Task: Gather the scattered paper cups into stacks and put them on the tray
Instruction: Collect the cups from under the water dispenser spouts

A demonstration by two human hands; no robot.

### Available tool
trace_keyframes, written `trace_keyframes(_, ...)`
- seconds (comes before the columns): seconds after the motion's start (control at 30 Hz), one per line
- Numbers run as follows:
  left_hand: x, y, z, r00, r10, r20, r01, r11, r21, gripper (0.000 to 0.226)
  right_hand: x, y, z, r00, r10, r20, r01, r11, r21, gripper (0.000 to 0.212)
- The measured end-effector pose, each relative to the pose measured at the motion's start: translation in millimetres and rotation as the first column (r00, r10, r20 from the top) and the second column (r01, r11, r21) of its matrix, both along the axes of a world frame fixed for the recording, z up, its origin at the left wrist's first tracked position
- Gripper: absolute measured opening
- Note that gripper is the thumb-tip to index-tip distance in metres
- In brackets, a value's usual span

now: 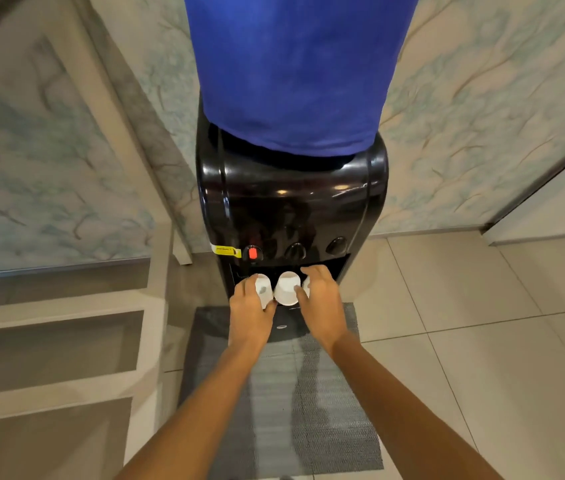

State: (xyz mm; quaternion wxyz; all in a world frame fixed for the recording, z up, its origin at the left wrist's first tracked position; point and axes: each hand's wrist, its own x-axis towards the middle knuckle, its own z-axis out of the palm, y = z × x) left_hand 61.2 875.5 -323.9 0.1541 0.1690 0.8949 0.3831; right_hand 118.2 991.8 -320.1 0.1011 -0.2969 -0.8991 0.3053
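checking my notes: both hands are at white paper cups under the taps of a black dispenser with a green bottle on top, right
No: the head view shows a blue bottle on top, not green. The rest holds: the left hand and right hand are at the white paper cups under the taps of the black dispenser.
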Motion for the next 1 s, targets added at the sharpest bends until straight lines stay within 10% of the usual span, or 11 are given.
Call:
trace_keyframes(0.4,-52.5,29.5,-98.1,0.966,-0.123,-0.228,0.002,0.883,-0.47,0.055,-47.2,21.6,-99.2,0.954,0.069,0.293,-0.098,0.992,0.086,0.056)
trace_keyframes(1.0,-46.5,7.7,-85.0,0.965,-0.145,-0.22,0.072,0.948,-0.31,0.054,-40.9,2.1,-88.7,0.986,0.048,0.161,-0.063,0.994,0.085,0.05)
